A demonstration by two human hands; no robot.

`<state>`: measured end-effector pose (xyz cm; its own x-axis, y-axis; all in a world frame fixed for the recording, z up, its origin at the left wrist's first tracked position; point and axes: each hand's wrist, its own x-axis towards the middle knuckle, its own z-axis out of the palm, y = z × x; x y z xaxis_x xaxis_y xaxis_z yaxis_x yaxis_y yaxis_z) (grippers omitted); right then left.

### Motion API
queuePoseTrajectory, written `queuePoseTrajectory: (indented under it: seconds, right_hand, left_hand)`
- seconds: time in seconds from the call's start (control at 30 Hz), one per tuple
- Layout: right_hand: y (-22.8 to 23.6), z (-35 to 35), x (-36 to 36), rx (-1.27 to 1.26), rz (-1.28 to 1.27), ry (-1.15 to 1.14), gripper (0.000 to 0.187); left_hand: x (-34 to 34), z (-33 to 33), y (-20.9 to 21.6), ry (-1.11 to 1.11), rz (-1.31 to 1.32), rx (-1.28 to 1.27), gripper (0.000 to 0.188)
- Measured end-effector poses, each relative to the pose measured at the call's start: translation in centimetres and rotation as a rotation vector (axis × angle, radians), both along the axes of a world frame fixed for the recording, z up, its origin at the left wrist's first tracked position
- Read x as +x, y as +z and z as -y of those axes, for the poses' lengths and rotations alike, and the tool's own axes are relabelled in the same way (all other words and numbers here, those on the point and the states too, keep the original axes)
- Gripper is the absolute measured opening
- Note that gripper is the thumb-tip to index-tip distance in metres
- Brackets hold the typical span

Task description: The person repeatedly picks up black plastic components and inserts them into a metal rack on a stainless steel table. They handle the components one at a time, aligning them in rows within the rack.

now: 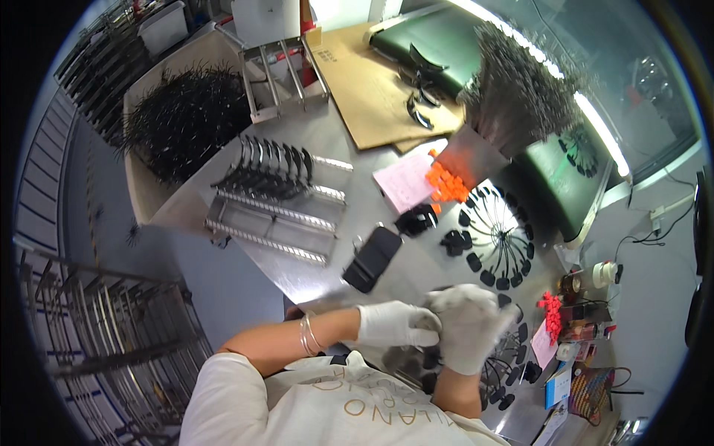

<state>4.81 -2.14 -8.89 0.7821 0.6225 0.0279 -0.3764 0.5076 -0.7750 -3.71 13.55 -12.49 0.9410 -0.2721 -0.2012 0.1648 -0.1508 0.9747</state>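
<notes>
My left hand (398,325), in a white glove, is close in front of my body with its fingers curled inward. Right beside it, my right hand (470,327), also gloved in white and a little blurred, bends its fingers over toward the left one. Whatever lies between them is hidden by the gloves. Under and beside my right hand are black parts (513,346) with flat pads and thin stems. Beyond it, similar pads (503,236) lie fanned in a ring. A black rectangular case (373,259) lies ahead of my left hand.
A metal rack (275,223) holds a row of curved black pieces (275,167). Behind it stands a bin (137,189) of black wiry parts. Orange caps (448,182), pink paper (404,184), cardboard (357,97) and a bundle of thin dark rods (513,97) occupy the far side.
</notes>
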Motion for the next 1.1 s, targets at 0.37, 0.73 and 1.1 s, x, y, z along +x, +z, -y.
queuePoseTrajectory:
  seconds: [0.37, 0.73, 1.1]
  right_hand:
    - [-1.3, -24.8, 4.2, -0.728, 1.01, -0.008, 0.028]
    - [-16.6, -37.8, 37.0, -1.461, 1.089, -0.66, 0.056]
    - [5.4, -29.0, 9.0, -0.049, 0.767, -0.343, 0.055]
  left_hand:
    - [-4.4, -21.8, 1.4, -0.024, 0.358, 0.349, 0.03]
    - [-15.3, -32.4, -0.4, 1.196, -0.023, -0.18, 0.025]
    - [-4.6, -33.0, 6.5, 0.675, 0.408, -0.015, 0.014]
